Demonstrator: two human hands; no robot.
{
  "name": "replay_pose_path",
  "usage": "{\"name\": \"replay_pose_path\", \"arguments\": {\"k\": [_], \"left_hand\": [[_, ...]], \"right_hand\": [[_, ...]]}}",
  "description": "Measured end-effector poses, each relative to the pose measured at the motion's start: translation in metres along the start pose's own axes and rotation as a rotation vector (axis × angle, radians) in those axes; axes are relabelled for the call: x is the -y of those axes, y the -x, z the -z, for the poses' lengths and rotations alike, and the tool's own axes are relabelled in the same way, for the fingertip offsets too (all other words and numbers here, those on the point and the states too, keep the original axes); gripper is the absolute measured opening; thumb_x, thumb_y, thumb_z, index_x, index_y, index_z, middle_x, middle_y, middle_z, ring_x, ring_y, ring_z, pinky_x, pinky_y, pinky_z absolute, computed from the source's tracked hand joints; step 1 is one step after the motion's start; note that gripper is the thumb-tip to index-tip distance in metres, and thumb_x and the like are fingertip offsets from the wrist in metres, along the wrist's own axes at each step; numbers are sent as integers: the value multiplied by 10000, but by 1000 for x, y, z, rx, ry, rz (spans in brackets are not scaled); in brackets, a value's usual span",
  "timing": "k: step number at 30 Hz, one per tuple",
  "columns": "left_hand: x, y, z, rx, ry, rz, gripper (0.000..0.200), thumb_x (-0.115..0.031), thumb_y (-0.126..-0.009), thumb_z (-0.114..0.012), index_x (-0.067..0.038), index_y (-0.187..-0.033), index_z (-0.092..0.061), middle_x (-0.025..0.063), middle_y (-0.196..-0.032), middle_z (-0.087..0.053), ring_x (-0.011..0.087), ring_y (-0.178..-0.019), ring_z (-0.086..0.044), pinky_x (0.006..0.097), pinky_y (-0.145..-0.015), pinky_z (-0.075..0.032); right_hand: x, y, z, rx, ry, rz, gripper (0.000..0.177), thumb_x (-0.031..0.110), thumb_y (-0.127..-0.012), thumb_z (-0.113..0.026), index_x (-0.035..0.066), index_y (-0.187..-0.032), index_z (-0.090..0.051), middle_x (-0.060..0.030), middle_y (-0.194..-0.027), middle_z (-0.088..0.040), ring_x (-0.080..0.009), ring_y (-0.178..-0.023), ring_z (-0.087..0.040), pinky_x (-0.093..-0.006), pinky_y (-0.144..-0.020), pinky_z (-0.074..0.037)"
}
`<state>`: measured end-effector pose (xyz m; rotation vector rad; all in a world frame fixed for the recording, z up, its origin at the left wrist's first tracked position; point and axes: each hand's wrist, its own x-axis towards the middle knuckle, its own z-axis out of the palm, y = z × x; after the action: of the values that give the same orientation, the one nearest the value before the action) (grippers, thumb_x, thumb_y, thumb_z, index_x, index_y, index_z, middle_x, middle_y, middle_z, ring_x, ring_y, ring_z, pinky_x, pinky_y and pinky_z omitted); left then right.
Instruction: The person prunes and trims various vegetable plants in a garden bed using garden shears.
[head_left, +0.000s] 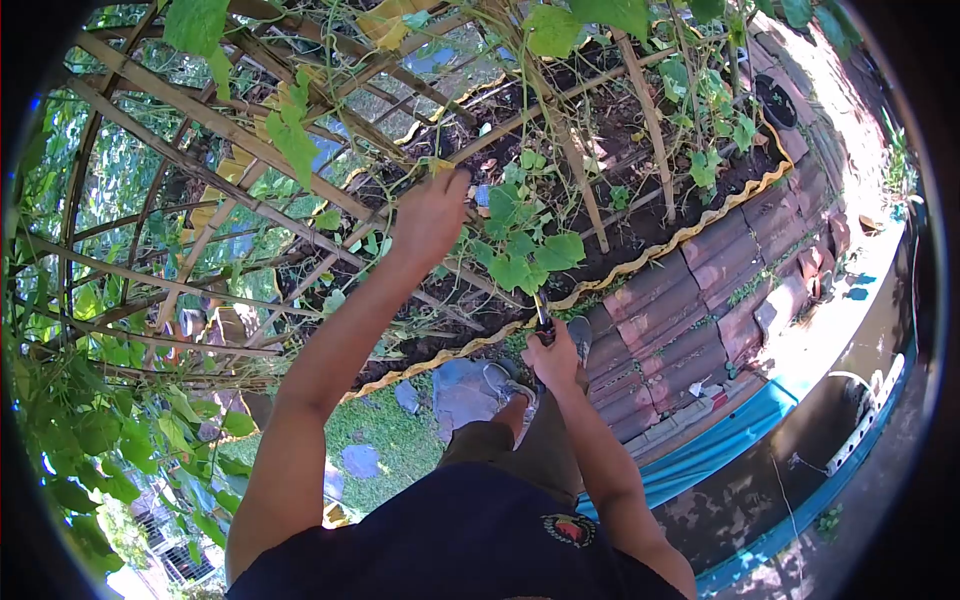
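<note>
Dark shirt (pixel 450 540) below | my left hand (pixel 430 215) clenched at bamboo trellis (pixel 200 130) | my right hand (pixel 552 355) gripping snips (pixel 543 318) | soil bed (pixel 620 130), brick edging (pixel 690 290), outdoors

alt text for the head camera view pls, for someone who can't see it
A person's left hand reaches up to a bamboo trellis covered in leafy vine, while the right hand grips a small dark tool lower down. Below lie a soil bed with yellow edging and brick paving.
</note>
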<state>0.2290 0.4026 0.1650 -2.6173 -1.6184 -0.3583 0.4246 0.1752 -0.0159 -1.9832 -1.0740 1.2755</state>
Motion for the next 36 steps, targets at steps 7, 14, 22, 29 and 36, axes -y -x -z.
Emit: {"name": "replay_pose_path", "arguments": {"k": [7,14,22,29,36], "left_hand": [[84,-103,4,564,-406,3,222,-75,-796,-636,-118,-976,-758,148,-972,-730,364,-889,-711,479,-786,-570],[98,-122,0,789,-264,47,182,-172,-743,-726,-141,-914,-781,103,-926,-751,320,-897,-718,438,-794,-565],[97,-122,1,737,-256,84,163,-194,-763,-741,-133,-910,-779,100,-914,-751,309,-900,-719,429,-808,-562],[99,-122,3,713,-234,98,145,-158,-789,-720,-138,-919,-780,130,-950,-749,330,-922,-718,451,-824,-569],[99,-126,3,455,-362,253,167,-210,-866,-661,-102,-944,-763,136,-962,-745,330,-913,-718,463,-820,-561]], "right_hand": [[40,-29,25,168,5,-15,572,366,-797,-708,64,-1273,-610,-198,-1001,-704,-374,-933,-691,-462,-823,-533],[135,-64,-1,525,-88,169,512,445,-774,-700,71,-1123,-693,-152,-941,-714,-334,-881,-694,-438,-796,-523],[234,-105,-70,636,-23,186,524,486,-789,-662,13,-1002,-733,-220,-1016,-722,-370,-956,-701,-451,-850,-540],[261,-116,-84,641,-2,197,512,482,-802,-667,16,-998,-744,-221,-1014,-726,-365,-975,-704,-461,-850,-545],[254,-116,-82,576,-22,237,500,500,-786,-710,45,-988,-756,-192,-965,-739,-337,-909,-720,-436,-811,-554]]}}
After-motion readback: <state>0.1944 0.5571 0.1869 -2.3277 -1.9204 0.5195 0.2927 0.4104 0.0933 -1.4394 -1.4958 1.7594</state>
